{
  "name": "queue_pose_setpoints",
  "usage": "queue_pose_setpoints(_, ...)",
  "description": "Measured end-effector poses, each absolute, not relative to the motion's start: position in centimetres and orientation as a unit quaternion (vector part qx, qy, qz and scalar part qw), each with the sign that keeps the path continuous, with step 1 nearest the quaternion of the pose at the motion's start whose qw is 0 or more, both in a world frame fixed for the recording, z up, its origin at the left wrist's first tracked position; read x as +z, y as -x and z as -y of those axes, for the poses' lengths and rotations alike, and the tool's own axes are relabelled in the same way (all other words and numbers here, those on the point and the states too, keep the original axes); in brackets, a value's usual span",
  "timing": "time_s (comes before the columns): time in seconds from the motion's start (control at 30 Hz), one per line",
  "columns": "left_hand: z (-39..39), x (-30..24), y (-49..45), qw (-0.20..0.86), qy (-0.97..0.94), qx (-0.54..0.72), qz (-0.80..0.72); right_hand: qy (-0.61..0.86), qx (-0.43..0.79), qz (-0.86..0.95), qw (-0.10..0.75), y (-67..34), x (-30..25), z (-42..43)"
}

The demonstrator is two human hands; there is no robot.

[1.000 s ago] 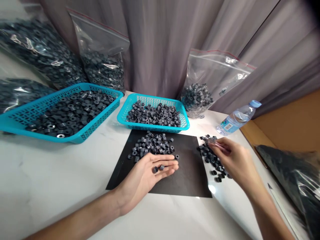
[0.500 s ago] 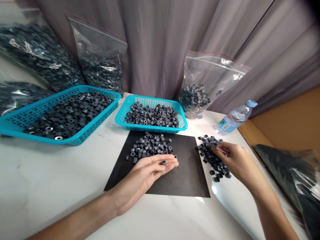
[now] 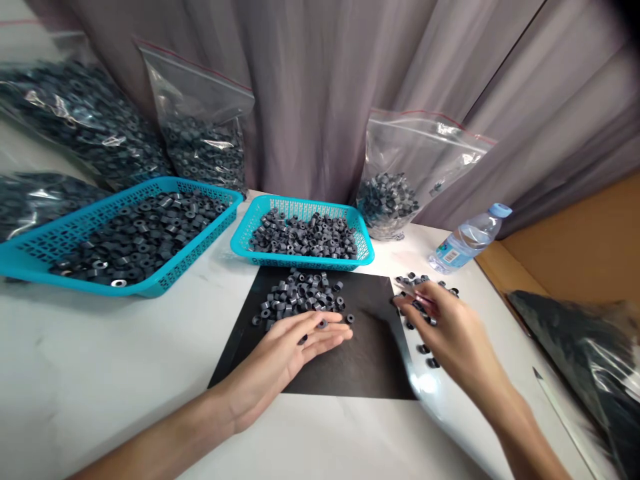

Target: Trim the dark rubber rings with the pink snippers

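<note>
A black sheet (image 3: 370, 360) lies on the white table with a pile of small grey rings (image 3: 300, 297) on its far part. My left hand (image 3: 285, 350) lies on the sheet just in front of that pile, fingers stretched out toward the right. One ring shows between its fingers. My right hand (image 3: 450, 333) hovers over a second scatter of rings (image 3: 425, 348) just off the sheet's right edge. Its fingers are pinched on a thin pinkish tool (image 3: 417, 301), blurred by motion.
A small turquoise basket (image 3: 300, 203) of rings stands behind the sheet, with a larger basket (image 3: 165, 280) to the left. Zip bags of rings (image 3: 205, 143) (image 3: 395, 193) lean on the curtain. A water bottle (image 3: 467, 239) lies at right near a cardboard box (image 3: 575, 247).
My left hand has turned from palm-up, with two rings on it, to lying flatter on the sheet. My right hand has shifted left toward the sheet's edge.
</note>
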State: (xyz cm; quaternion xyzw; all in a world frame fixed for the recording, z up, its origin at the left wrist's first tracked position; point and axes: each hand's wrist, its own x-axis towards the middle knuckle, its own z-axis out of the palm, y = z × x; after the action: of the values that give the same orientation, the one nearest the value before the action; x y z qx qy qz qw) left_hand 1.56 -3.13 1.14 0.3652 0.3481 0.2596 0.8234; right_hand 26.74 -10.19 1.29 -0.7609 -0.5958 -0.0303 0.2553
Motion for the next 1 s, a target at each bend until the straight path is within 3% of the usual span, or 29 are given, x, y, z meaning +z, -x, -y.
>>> queue_pose_setpoints(0.3, 3.0, 0.9, -1.3, 0.886, -0.277, 0.208, -0.309, 0.593, 0.151, 0.681, 0.402, -21.2, -1.2, 9.8)
queue_pose_setpoints(0.43, 3.3, 1.2, -1.5, 0.889, -0.282, 0.181, -0.313, 0.513, 0.141, 0.735, 0.421, -18.5, -1.1, 10.9)
queue_pose_setpoints(0.63, 4.1, 1.5, -1.9, 0.883, -0.293, 0.176, -0.321, 0.522, 0.121, 0.738, 0.410, -16.6, -1.5, 11.0)
queue_pose_setpoints(1.0, 4.3, 1.3, -2.0, 0.868, -0.320, 0.274, -0.261, 0.592, 0.404, 0.498, 0.489, -18.5, -0.4, 10.0)
